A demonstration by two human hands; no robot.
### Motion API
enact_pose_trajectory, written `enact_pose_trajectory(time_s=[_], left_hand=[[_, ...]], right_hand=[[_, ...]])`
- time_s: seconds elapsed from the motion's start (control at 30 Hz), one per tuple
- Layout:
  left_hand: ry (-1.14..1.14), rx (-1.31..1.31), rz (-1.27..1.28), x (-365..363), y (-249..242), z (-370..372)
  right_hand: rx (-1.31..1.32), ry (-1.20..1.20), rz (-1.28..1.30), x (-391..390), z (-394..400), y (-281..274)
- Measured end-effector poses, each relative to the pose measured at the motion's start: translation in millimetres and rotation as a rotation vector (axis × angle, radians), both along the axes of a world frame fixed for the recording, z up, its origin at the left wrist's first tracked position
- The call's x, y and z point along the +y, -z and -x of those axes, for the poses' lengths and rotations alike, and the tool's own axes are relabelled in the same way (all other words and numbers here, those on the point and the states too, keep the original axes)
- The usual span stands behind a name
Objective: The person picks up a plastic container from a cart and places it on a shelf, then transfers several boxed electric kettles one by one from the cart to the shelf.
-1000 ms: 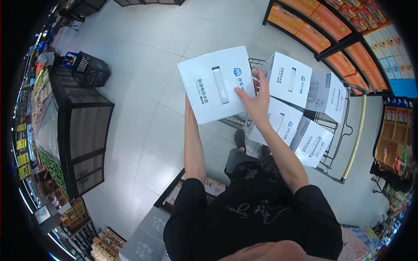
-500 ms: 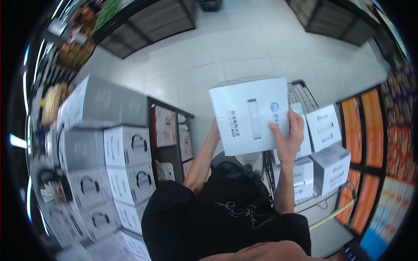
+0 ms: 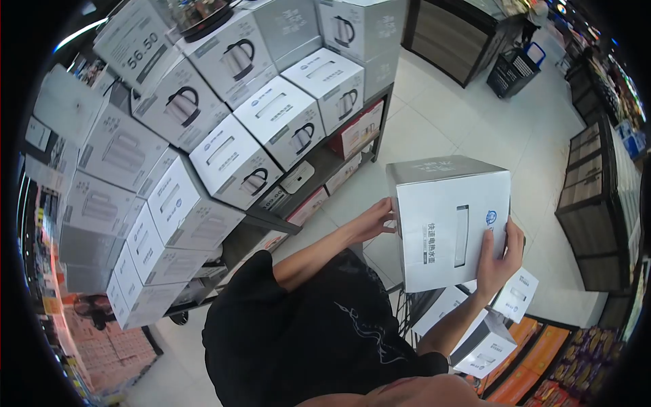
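Note:
A white and silver kettle box [image 3: 441, 237] is held up in front of me, its carry slot and blue logo facing me. My right hand [image 3: 498, 261] grips its right side, thumb on the front face and fingers round the edge. At the opposite side, my left hand [image 3: 376, 218] has its fingers bent against the left edge; part of them is hidden. Below, partly behind the held box, similar boxes [image 3: 485, 346] lie in a wire cart [image 3: 401, 312].
On my left, a dark shelf [image 3: 380, 129] carries stacked kettle boxes [image 3: 278, 119] and a price sign [image 3: 139, 51]. Farther off, a dark shopping basket [image 3: 514, 71] stands on the tiled floor near wooden display bins [image 3: 583, 197]. Orange packages [image 3: 536, 359] are at lower right.
My view has swung left, bringing the kettle shelf into fuller view. The box is still between my hands, and the left hand's fingers now show at its edge.

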State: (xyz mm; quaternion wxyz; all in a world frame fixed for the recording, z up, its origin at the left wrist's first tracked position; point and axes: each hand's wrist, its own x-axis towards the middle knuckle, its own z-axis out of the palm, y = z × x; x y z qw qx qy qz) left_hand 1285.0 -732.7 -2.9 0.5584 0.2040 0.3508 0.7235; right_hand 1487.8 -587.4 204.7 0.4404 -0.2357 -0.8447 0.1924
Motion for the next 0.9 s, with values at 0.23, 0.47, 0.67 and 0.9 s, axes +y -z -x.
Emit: enact_pose_trajectory(time_s=[0.23,0.47,0.67,0.9], left_hand=[[-0.212,0.040,-0.035,-99.0,-31.6,25.9],[-0.339,-0.635,-0.639,-161.4,-74.4,68.1],[-0.429,-0.754,-0.686,-171.3,-86.3,115.0],[-0.395,-0.815,-0.781,-161.8,-83.5,138.8]], right_hand=[[0.000,-0.458,-0.109,-34.6,101.6,-37.1],[-0.118,-0.897,-0.378,-67.6,238.1,-104.5],[-0.349,-0.948,-0.429,-127.0,330.9,-148.7],[-0.420,-1.135,-0.361,-135.0,451.7,-145.6]])
